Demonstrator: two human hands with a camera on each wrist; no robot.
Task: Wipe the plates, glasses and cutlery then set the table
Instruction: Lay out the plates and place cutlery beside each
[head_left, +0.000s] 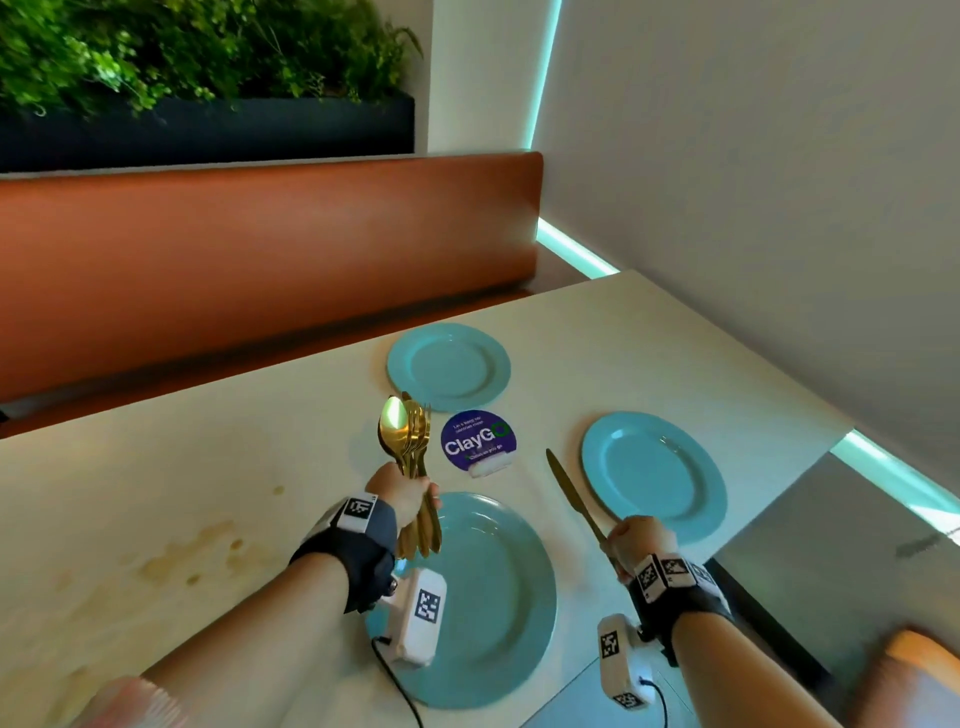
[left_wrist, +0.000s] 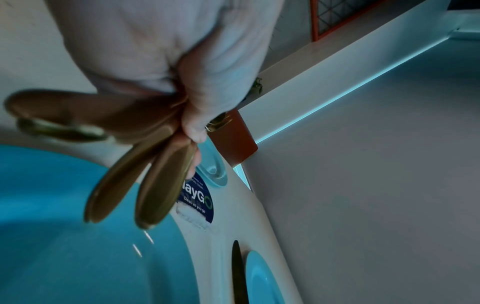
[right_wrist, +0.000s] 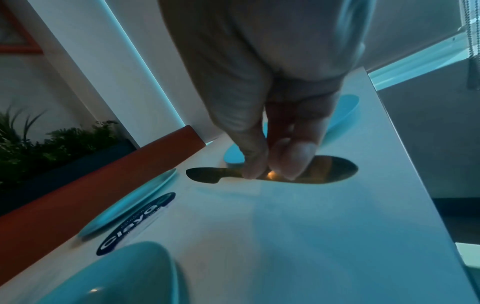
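Three blue plates lie on the cream table (head_left: 208, 467): a near plate (head_left: 493, 597), a right plate (head_left: 652, 475) and a far plate (head_left: 448, 366). My left hand (head_left: 410, 493) grips a bunch of gold cutlery (head_left: 408, 431), spoons and forks pointing up, over the near plate's far-left rim; its handles (left_wrist: 153, 185) fan out below my fist (left_wrist: 197, 102). My right hand (head_left: 636, 540) pinches the handle of a gold knife (head_left: 571, 496), which lies just left of the right plate. In the right wrist view my fingertips (right_wrist: 293, 158) pinch the knife (right_wrist: 335, 168) low over the table.
A round purple ClayGo sticker (head_left: 478, 441) sits between the plates. Brownish stains (head_left: 192, 556) mark the table at the left. An orange bench back (head_left: 260, 249) runs behind the table, with plants (head_left: 182, 47) above it. A wall (head_left: 753, 208) borders the table's right side.
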